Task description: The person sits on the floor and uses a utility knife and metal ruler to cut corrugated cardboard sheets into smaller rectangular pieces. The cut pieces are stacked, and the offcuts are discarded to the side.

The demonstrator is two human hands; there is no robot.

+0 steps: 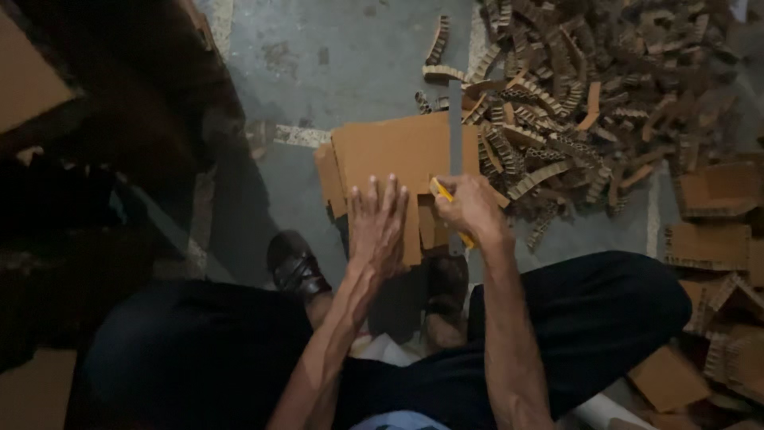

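1. Brown cardboard stack (390,151) on floor, pinned by left hand (378,223), fingers spread flat.
2. Right hand (471,209) clasping yellow cutter (446,199) beside metal ruler (455,151).
3. Risk: blade slipping off ruler toward flat fingers.

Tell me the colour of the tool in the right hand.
Yellow: the cutter in the right hand, head view.

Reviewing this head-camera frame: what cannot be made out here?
- Yellow tool: head view; right hand covers most of it, so its kind is unclear.
- Cardboard sheets: near edge hidden under left hand.
- Left side of the frame: too dark.
- Cardboard strips pile: cut off at the top edge.
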